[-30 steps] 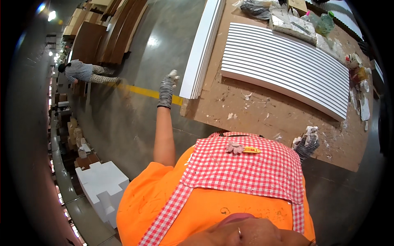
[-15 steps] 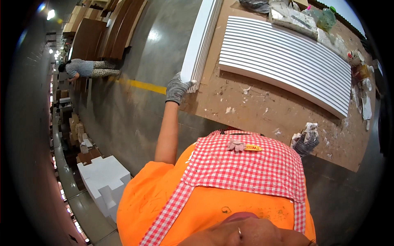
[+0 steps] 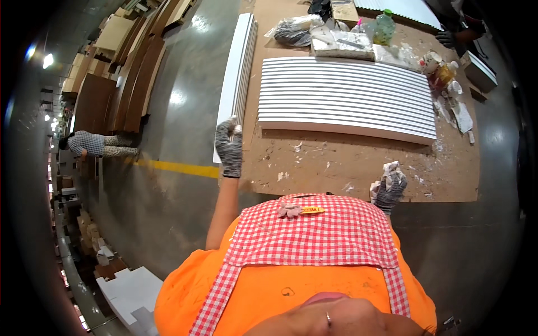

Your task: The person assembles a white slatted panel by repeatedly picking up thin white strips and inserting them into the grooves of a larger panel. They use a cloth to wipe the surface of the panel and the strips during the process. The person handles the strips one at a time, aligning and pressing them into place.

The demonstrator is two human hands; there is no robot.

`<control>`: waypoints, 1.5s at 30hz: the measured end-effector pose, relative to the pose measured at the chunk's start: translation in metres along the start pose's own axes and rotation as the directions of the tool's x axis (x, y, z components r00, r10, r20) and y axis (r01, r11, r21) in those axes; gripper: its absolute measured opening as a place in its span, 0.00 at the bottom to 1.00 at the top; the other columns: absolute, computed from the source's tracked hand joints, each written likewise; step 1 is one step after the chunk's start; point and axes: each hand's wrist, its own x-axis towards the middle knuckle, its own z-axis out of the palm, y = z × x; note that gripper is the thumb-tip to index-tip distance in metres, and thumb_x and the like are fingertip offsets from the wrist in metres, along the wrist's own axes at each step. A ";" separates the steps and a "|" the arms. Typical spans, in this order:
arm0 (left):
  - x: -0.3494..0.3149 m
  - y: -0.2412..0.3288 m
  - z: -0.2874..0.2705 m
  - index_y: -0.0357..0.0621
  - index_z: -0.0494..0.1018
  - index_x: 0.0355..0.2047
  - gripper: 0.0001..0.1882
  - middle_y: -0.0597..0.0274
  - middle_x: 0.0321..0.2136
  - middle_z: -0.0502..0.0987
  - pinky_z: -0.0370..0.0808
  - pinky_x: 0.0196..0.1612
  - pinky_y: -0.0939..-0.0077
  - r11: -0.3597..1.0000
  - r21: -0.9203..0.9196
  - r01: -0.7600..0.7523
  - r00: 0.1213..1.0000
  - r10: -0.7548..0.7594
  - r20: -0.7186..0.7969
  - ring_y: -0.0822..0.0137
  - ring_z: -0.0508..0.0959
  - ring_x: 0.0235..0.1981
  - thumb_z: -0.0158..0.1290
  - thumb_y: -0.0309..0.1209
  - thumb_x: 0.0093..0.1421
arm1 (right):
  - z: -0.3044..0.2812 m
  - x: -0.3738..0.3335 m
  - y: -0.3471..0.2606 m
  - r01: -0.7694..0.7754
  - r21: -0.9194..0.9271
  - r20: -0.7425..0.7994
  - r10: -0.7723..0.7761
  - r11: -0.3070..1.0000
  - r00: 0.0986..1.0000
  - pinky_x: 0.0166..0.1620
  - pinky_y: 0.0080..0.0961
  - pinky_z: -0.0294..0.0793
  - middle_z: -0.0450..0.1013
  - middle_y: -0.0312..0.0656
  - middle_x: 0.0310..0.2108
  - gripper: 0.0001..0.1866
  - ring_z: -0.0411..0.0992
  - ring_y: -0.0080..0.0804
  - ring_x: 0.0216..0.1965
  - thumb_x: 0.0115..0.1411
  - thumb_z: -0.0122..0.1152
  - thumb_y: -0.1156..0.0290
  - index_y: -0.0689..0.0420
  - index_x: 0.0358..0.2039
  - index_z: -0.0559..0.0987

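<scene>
My left hand [image 3: 228, 150], in a grey knit glove, is at the near end of a stack of long white boards [image 3: 234, 78] along the table's left edge. Its fingers are curled over the stack's right side, with whitish smears on the tips. My right hand [image 3: 391, 189], gloved the same way, grips a crumpled white rag [image 3: 390, 167] at the table's near edge. Between the hands and farther off lies a wide block of white strips [image 3: 347, 95], set side by side with dark lines between them.
A brown board tabletop [image 3: 325, 162] carries white smears. Behind the strips are a white-smeared block [image 3: 342, 43], a plastic bag [image 3: 294, 31] and a green bottle [image 3: 384, 28]. Another person's gloved hand [image 3: 445, 39] is at the far right. A person [image 3: 98, 144] stands at far left by brown panels.
The view has turned, showing more of the table's far side and another person's gloved hand. My left hand now lies farther over the stack's near end. My right hand still grips the rag.
</scene>
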 end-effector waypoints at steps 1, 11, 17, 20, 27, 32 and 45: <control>-0.008 0.014 0.014 0.40 0.72 0.46 0.16 0.59 0.41 0.76 0.73 0.44 0.74 0.998 0.040 0.039 0.998 -0.041 0.056 0.70 0.75 0.36 0.55 0.22 0.55 | 0.000 0.004 0.000 -0.032 0.029 0.059 0.030 0.999 0.998 0.51 0.35 0.65 0.72 0.44 0.42 0.16 0.68 0.42 0.46 0.60 0.54 0.64 0.56 0.46 0.75; -0.026 -0.096 0.072 0.30 0.53 0.61 0.46 0.40 0.60 0.58 0.54 0.64 0.64 0.911 0.096 0.400 0.887 -0.411 0.209 0.49 0.59 0.61 0.63 0.43 0.50 | 0.016 0.000 0.020 -0.077 -0.104 0.075 0.085 0.992 0.994 0.52 0.40 0.65 0.69 0.47 0.44 0.17 0.67 0.46 0.49 0.55 0.59 0.58 0.53 0.41 0.76; -0.014 -0.062 0.072 0.29 0.53 0.61 0.45 0.37 0.58 0.60 0.54 0.63 0.63 0.880 0.318 0.353 0.851 -0.444 0.282 0.47 0.61 0.60 0.60 0.46 0.52 | 0.010 0.003 0.009 -0.081 -0.118 0.095 0.092 0.990 0.991 0.53 0.38 0.64 0.70 0.45 0.46 0.18 0.66 0.45 0.49 0.56 0.53 0.56 0.52 0.43 0.76; -0.024 -0.069 0.088 0.31 0.48 0.63 0.46 0.38 0.61 0.55 0.51 0.64 0.60 0.832 0.516 0.203 0.889 -0.377 0.259 0.45 0.56 0.62 0.56 0.48 0.55 | 0.012 -0.005 0.018 -0.095 -0.165 0.085 0.110 0.982 0.990 0.53 0.39 0.65 0.69 0.47 0.46 0.19 0.66 0.45 0.49 0.54 0.57 0.55 0.52 0.42 0.75; -0.042 -0.064 0.097 0.44 0.47 0.66 0.42 0.47 0.65 0.47 0.49 0.65 0.56 0.810 0.555 -0.187 0.976 0.088 0.201 0.48 0.50 0.64 0.55 0.43 0.57 | -0.014 0.025 -0.016 0.068 -0.212 0.256 -0.011 0.975 0.967 0.50 0.39 0.65 0.72 0.44 0.41 0.17 0.69 0.45 0.45 0.51 0.53 0.64 0.53 0.43 0.76; -0.053 -0.060 0.096 0.47 0.51 0.65 0.40 0.55 0.65 0.47 0.48 0.68 0.64 0.754 0.646 -0.123 0.975 -0.031 0.222 0.54 0.50 0.64 0.57 0.38 0.56 | -0.017 0.034 -0.026 0.115 -0.286 0.299 -0.026 0.951 0.954 0.50 0.39 0.64 0.73 0.43 0.40 0.16 0.70 0.43 0.43 0.53 0.50 0.67 0.53 0.43 0.76; -0.054 -0.106 0.083 0.34 0.55 0.61 0.35 0.49 0.57 0.62 0.65 0.56 0.69 0.845 -0.109 0.524 0.844 -0.498 0.196 0.59 0.66 0.55 0.57 0.32 0.58 | -0.011 0.114 0.148 -0.410 0.901 0.218 0.666 0.145 0.713 0.45 0.25 0.71 0.71 0.40 0.41 0.20 0.70 0.27 0.40 0.60 0.54 0.64 0.62 0.48 0.70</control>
